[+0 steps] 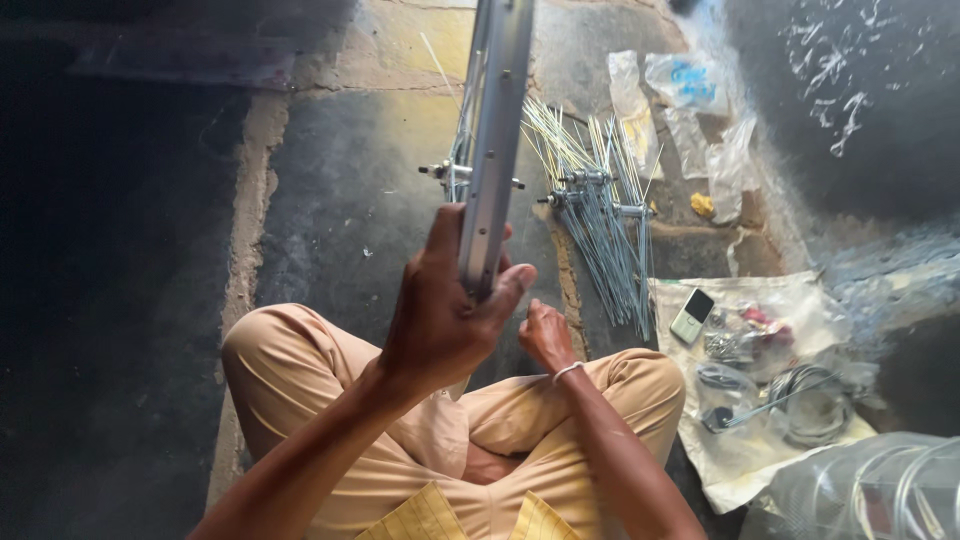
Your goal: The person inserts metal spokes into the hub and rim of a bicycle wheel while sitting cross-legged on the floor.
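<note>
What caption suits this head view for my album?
Seated cross-legged, left hand grips a wheel rim; right hand beside it.

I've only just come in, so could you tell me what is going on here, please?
A person sits cross-legged on the floor. The left hand grips a silver wheel rim held upright on edge, its hub and spokes behind. The right hand is closed beside the rim's lower end. More hubs with loose spokes lie on the floor.
</note>
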